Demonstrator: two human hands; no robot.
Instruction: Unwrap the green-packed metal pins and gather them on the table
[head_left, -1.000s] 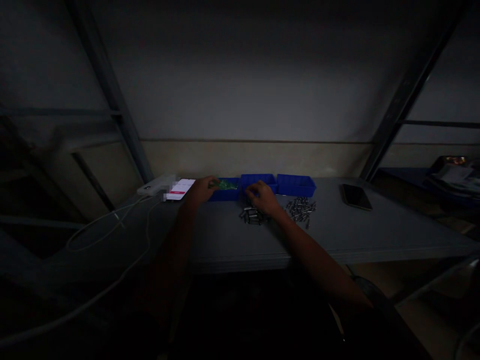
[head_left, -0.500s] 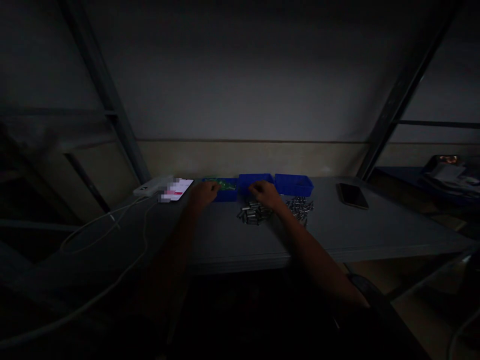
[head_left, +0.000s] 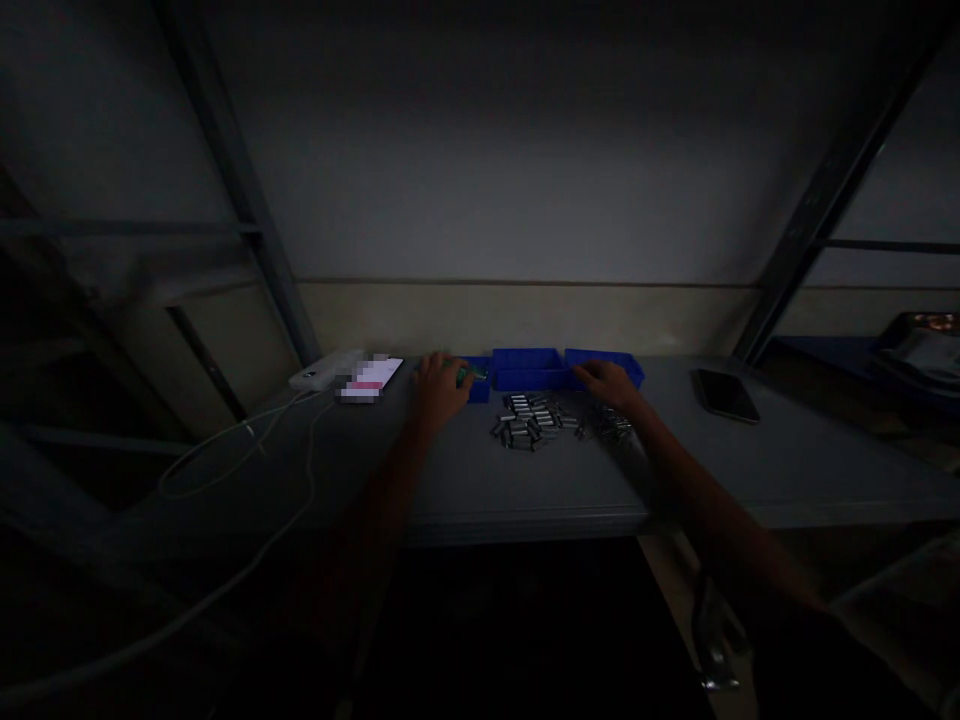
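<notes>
The scene is very dark. My left hand (head_left: 439, 385) rests at the left blue bin (head_left: 478, 385), fingers curled on a small green piece (head_left: 463, 375). My right hand (head_left: 609, 383) hovers over the right heap of small metal cylinders (head_left: 616, 425), in front of the right blue bin (head_left: 626, 366); its fingers are bent, and what they hold, if anything, is too dim to see. A second heap of metal cylinders (head_left: 531, 420) lies between my hands, before the middle blue bin (head_left: 529, 368).
A lit phone (head_left: 371, 377) and a white power bank (head_left: 319, 372) with white cables (head_left: 240, 455) lie at the left of the grey table (head_left: 525, 480). A dark phone (head_left: 724, 395) lies at the right. Metal rack posts stand on both sides.
My right hand has moved right, from the middle heap of cylinders to the right heap. My left hand stays at the left bin. The view has shifted slightly.
</notes>
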